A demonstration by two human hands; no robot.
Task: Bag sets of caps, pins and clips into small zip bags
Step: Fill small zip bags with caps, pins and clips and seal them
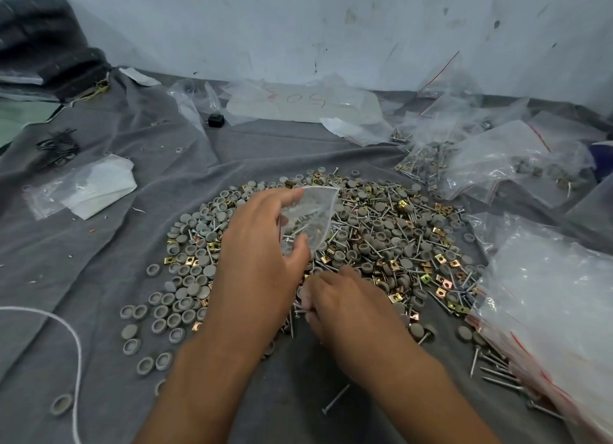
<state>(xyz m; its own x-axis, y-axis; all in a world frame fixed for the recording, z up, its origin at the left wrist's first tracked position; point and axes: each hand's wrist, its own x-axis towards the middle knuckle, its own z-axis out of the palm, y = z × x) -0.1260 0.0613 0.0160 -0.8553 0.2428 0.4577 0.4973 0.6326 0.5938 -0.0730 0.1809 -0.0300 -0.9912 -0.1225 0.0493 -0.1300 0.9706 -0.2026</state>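
Note:
A broad heap of grey round caps (185, 287), silver pins (388, 234) and brass clips (441, 282) lies on the grey cloth (99, 261). My left hand (262, 244) holds a small clear zip bag (310, 216) above the heap, thumb and fingers around its open mouth; a few caps and pins show inside it. My right hand (345, 306) is down at the near edge of the heap, fingers curled and pinching some pins.
Filled zip bags (497, 165) pile up at the back right. A stack of empty zip bags with red strips (550, 304) lies at the right. Loose plastic (96, 188) sits left, a white cord (74, 337) at near left, the wall behind.

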